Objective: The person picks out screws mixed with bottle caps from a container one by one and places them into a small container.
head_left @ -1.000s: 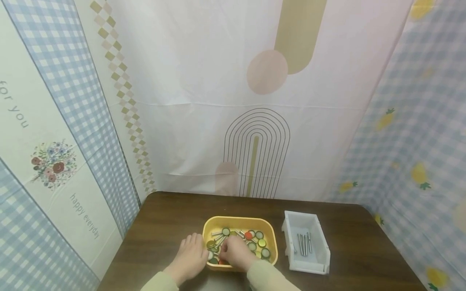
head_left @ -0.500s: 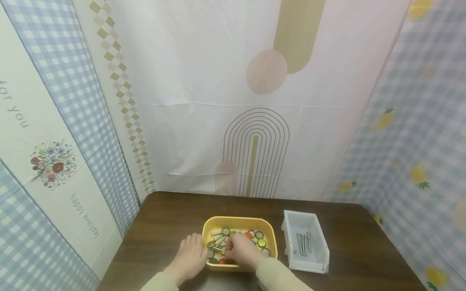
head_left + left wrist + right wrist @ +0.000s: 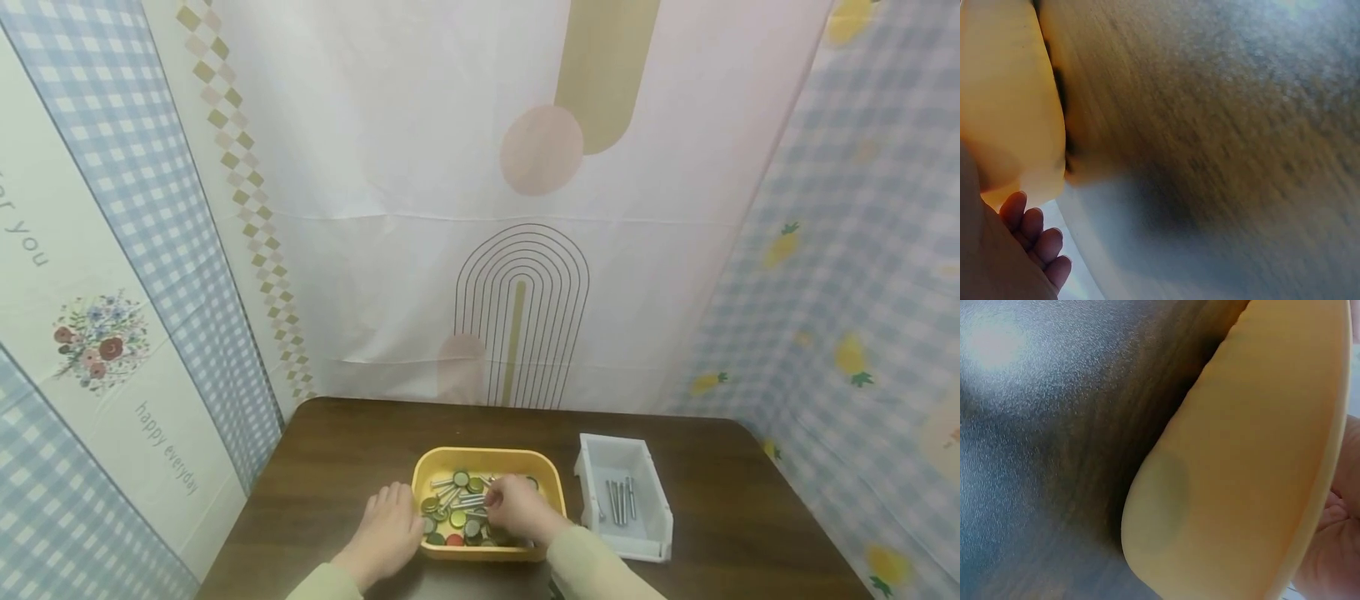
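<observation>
In the head view, a yellow rectangular tub (image 3: 489, 553) holds bottle caps (image 3: 457, 519) in green, gold and red, mixed with long silver bolts (image 3: 450, 497). My right hand (image 3: 522, 505) is inside the tub, its fingers curled. Thumb and index finger pinch several bolts (image 3: 471, 501) that stick out to the left; the fingertips themselves are partly hidden. Flat beside the tub's left wall rests my left hand (image 3: 386, 527), fingers extended and holding nothing. The left wrist view shows its fingers (image 3: 1047, 244) close to the tub wall (image 3: 1016, 94).
To the right of the tub stands a white open-front bin (image 3: 628, 533) with several silver bolts (image 3: 621, 502) lying in it. Both containers are on a dark brown wooden table (image 3: 345, 433). Patterned cloths (image 3: 390, 250) hang behind and at both sides.
My right hand has shifted rightward within the tub, uncovering more caps and bolts on the left. Bolts now extend from its fingers. My left hand stays beside the tub; the head view has turned slightly.
</observation>
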`<state>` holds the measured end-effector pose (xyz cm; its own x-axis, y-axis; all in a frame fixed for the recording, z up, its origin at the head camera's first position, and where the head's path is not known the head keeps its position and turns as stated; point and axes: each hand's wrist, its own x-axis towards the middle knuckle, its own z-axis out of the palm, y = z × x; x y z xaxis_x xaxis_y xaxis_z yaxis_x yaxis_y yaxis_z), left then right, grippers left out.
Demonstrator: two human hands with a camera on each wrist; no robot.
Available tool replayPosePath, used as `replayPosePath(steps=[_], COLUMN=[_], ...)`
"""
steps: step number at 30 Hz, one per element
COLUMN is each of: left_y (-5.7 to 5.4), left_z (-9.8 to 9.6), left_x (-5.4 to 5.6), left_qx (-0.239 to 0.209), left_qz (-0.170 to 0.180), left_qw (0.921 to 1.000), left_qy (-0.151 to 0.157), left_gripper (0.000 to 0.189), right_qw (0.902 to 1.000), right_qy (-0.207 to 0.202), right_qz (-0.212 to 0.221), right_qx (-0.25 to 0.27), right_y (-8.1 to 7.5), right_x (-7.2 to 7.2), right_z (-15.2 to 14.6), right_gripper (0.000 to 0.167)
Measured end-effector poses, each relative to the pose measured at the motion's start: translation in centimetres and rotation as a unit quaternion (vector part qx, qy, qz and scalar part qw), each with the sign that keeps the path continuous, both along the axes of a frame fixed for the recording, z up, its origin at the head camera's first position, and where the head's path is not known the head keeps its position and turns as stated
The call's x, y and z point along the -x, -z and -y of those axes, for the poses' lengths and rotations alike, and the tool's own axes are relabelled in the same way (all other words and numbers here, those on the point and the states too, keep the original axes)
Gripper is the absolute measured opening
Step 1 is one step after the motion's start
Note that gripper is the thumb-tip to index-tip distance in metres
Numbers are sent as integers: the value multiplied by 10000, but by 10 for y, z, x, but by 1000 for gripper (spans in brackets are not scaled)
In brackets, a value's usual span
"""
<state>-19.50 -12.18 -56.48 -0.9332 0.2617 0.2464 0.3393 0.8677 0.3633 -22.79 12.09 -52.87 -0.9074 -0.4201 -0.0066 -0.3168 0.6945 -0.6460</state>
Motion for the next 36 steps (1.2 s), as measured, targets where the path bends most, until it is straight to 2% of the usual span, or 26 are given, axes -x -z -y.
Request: replayPosePath(steps=[3,8,11,14,19,21,27,30,36], left_y=[1,0,1,1,0,-1,0,1,0], left_z=[0,0,0,0,0,0,0,0,0], left_x=[1,0,-1,-1,0,0,-1,-1,-1], left_qx=[31,36,23,27,26,4,-77,-93,-110], left_qz=[-19,145,199,218,218,214,-10,-118,46], left_qw=[10000,9999,9998,9998,9998,9998,10000,9999,9999], left_qy=[-2,9,9,5,-9,-18,31,37,16], left_gripper=[16,15,15,16,17,17,18,19,21], right_qw=[9997,9990,9992,9997,9967,9941,9793,9731,9661], right_qy=[24,55,91,193,662,944,1871,2115,2445], right_qz=[-104,-151,-205,-154,127,114,56,48,44], right_qx=[-234,-427,-343,-21,456,531,776,912,832], right_y=[-1,-2,-2,-8,-27,-31,-41,-44,-43], right_x=[-3,-5,-3,0,4,7,10,11,5], right_z=[2,2,-2,-11,-33,-45,-90,-112,-142], right_gripper=[13,14,14,12,14,15,19,22,26])
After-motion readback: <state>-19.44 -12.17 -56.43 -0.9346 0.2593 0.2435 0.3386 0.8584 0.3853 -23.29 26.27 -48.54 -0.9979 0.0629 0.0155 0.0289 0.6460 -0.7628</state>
